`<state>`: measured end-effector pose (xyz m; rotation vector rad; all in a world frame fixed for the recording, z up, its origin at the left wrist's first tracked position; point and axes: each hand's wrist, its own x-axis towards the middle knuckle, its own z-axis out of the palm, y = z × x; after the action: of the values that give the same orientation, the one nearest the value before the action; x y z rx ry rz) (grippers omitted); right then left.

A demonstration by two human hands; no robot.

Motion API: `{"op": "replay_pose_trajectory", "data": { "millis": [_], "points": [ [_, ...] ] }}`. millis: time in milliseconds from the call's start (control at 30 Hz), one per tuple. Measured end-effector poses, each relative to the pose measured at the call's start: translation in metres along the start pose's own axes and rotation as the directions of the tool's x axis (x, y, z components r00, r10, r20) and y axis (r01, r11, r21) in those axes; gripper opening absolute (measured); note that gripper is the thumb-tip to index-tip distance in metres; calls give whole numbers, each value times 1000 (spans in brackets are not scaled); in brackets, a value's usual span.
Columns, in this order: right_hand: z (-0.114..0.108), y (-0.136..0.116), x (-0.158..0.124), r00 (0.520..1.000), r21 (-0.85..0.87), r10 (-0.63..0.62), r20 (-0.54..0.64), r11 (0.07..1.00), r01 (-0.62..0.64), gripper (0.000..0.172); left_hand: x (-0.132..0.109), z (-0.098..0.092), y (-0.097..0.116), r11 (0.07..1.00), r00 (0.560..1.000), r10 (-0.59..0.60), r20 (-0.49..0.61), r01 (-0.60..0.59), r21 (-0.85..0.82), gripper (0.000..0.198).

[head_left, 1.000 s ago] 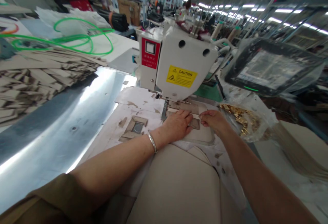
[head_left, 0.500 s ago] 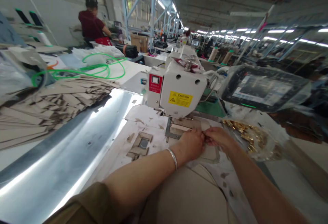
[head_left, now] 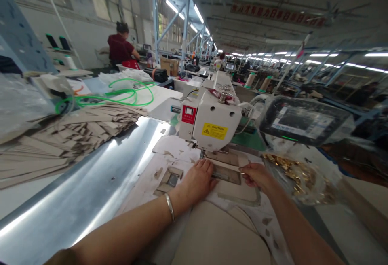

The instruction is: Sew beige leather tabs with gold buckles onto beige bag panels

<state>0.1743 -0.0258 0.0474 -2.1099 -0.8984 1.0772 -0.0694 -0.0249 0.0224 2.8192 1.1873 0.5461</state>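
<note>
The whole view tips upward from a half second ago, showing more ceiling; the left hand [head_left: 198, 180], then against the right hand [head_left: 256, 176], now rests apart from it, toward nine o'clock. The factory hall stretches away at twelve, with a co-worker [head_left: 121, 48] in dark red near ten and a red-lettered banner [head_left: 277, 13] toward one. A shiny metal plate [head_left: 112, 176] spans seven to nine, beside a pile of beige strips [head_left: 75, 135]. The white machine head [head_left: 218, 121] (yellow caution label facing out) stands mid-view, a plastic-wrapped screen [head_left: 298, 121] at three. Below the head, toward five, a beige panel [head_left: 235, 192] lies under a brown rectangle [head_left: 226, 174]. The left hand lies palm down, loosely spread, at the rectangle's left end; the right pinches a small shiny piece [head_left: 241, 170] at its right end.
</note>
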Motion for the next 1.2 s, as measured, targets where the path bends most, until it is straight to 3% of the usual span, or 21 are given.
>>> {"op": "replay_pose_trajectory", "data": {
  "millis": [300,467,733,1200],
  "points": [
    [-4,0,5,999,-30,49,18,998,-48,17,4,2,3,1000,1000,18,-4,-18,-4,38],
    [2,-1,9,999,-34,19,44,999,-18,17,3,0,-5,1000,1000,26,-12,-25,19,38],
    [31,-22,-2,998,-94,-9,58,996,14,20,-5,-15,-33,999,1000,-5,28,4,47,30],
    [84,-56,-12,993,-93,6,118,996,6,17,-25,-35,-82,993,1000,-13,20,11,115,33]
  ]
}}
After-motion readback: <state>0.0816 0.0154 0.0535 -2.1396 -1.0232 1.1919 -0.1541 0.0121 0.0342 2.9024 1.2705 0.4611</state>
